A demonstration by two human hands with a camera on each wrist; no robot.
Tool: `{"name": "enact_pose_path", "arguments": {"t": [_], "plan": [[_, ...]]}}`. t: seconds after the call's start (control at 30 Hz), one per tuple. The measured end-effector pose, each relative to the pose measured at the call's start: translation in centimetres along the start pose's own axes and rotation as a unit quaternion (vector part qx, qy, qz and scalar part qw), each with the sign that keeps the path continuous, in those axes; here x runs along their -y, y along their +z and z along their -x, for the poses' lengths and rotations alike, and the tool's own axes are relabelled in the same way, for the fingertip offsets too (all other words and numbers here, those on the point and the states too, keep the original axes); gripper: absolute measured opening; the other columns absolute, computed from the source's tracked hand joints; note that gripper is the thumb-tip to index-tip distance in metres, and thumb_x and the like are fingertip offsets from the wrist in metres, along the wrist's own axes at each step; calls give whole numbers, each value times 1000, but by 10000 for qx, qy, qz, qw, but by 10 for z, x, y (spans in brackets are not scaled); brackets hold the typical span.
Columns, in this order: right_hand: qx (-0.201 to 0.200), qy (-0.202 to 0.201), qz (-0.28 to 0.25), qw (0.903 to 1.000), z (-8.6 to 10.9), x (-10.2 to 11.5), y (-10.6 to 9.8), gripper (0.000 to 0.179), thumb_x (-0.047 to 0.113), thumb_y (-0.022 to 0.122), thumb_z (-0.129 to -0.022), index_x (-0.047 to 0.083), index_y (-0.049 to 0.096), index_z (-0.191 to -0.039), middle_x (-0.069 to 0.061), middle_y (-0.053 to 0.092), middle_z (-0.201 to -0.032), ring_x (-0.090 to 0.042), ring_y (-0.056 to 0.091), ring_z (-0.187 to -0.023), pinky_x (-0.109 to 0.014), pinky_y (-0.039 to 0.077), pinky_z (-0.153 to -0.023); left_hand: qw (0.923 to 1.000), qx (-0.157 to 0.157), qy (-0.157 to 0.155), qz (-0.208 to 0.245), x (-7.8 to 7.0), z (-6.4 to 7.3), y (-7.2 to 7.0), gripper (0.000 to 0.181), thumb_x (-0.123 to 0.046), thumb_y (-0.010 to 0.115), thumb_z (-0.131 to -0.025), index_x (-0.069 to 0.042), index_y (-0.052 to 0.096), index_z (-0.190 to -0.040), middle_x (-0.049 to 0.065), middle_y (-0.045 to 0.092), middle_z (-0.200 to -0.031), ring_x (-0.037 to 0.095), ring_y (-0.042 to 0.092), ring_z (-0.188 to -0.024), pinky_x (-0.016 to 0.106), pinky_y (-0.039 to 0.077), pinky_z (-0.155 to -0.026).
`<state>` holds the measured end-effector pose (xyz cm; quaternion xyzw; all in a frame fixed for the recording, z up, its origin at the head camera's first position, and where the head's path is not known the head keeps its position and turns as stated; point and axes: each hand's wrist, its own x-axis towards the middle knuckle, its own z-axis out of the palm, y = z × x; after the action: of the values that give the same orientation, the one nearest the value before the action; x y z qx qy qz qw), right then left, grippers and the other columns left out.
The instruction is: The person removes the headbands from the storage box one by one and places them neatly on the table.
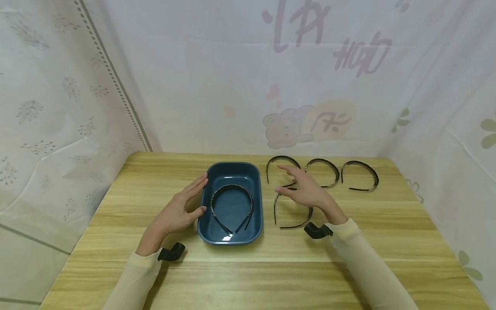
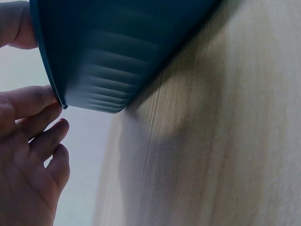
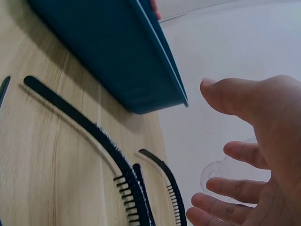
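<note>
A dark blue rectangular tray [image 1: 257, 237] stands on the table with black toothed headbands [image 1: 251, 199] lying inside it; their ends overlap near the front. My left hand [image 1: 176, 212] rests its thumb and fingertips along the tray's left rim, fingers fairly straight. In the left wrist view the thumb and index finger touch that rim [image 2: 47, 70]. My right hand [image 1: 308, 189] hovers right of the tray with spread fingers and holds nothing. Below it lies a toothed headband [image 1: 294, 227], partly hidden by the hand. In the right wrist view a headband [image 3: 110, 146] curves beneath the open fingers.
Along the back right of the wooden table [image 1: 252, 284] lie more headbands: one behind the right hand [image 1: 284, 157], one in the middle [image 1: 327, 162] and one farthest right [image 1: 376, 176]. Printed white cloth [image 1: 217, 86] hangs behind the table and at both sides.
</note>
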<state>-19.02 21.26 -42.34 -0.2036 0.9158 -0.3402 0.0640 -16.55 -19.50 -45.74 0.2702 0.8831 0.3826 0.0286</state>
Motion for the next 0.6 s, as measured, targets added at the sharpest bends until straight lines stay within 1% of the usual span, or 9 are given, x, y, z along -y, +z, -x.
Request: {"name": "enact_pose_path", "arguments": {"t": [0.13, 0.27, 0.43, 0.6], "plan": [[51, -53, -77, 9999, -4, 7, 2, 79, 42, 70, -97, 15, 33, -161, -13, 37, -164, -45, 45, -143, -62, 44, -111, 10000, 9, 15, -5, 1, 0, 0, 80, -9, 69, -93, -10, 30, -162, 3, 20, -173, 35, 21, -159, 66, 26, -122], [99, -126, -151, 9998, -8, 13, 5, 79, 42, 70, -97, 14, 33, -161, -12, 36, -165, -42, 42, -146, -60, 42, -114, 10000, -13, 30, -26, 1, 0, 1, 79, -9, 69, -93, -10, 30, -162, 3, 20, -173, 35, 22, -159, 66, 27, -121], [134, -223, -109, 9996, -14, 19, 9, 80, 44, 69, -96, 15, 32, -161, -13, 36, -165, -40, 42, -146, -59, 43, -114, 10000, -56, 59, -35, 1, 0, 2, 79, -10, 69, -93, -10, 31, -162, 3, 21, -173, 36, 22, -158, 66, 27, -121], [219, -222, -162, 9994, -21, 25, 12, 82, 47, 70, -95, 19, 32, -162, -11, 36, -165, -40, 43, -147, -58, 43, -115, 10000, -32, 50, 4, 2, 0, 1, 80, -8, 70, -93, -10, 31, -162, 3, 20, -173, 34, 22, -159, 65, 26, -122]]}}
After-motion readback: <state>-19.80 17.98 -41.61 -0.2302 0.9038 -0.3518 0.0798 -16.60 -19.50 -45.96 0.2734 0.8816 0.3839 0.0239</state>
